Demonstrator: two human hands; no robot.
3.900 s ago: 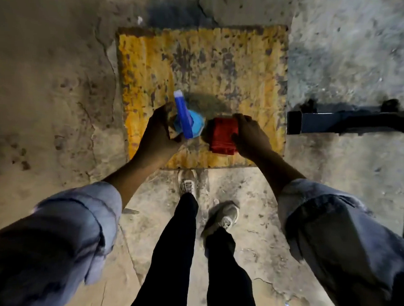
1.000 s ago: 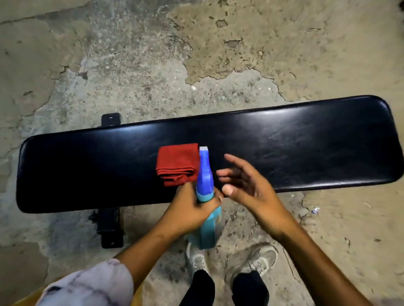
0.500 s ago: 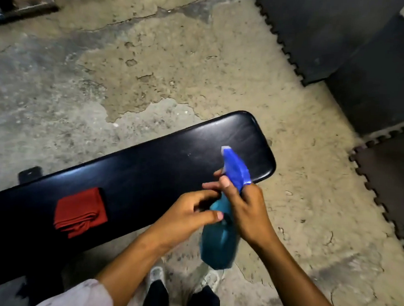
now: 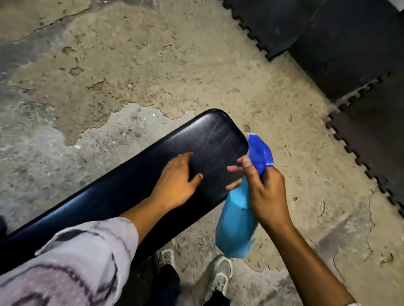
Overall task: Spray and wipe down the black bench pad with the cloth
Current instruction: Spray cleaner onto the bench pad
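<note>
Black vinyl, scuffed with pale scratches, was what the person leaned over: the bench pad [image 4: 147, 173] ran from the lower left up to a rounded end near the middle of the view, above a cracked, flaking concrete floor [image 4: 131, 52].

The risks looked plain enough. The spray bottle [image 4: 239, 217] hung just off the pad's near corner rather than over it — a squeeze from there could send mist onto the floor or past the rounded end. The left hand [image 4: 175, 179] lay right in the likely line of fire, so it stood to be wetted along with the vinyl. And the cloth was nowhere in sight; if it sat far down the pad, liquid might run or dry before a wipe reached it.

The left hand was spread flat and open, palm down on the pad near its rounded end, holding nothing. The right hand [image 4: 265, 193] was wrapped around the neck of the pale blue bottle beneath its darker blue trigger head [image 4: 259, 152], the nozzle pointing up and away from the wearer. Its fingers [image 4: 235, 168] stood loosely fanned toward the pad instead of curled tight — whether one rested on the trigger could not be told.

Grey shoes [image 4: 221, 271] stood below the bottle, and dark interlocking floor mats [image 4: 347, 43] lay well apart at the upper right.
</note>
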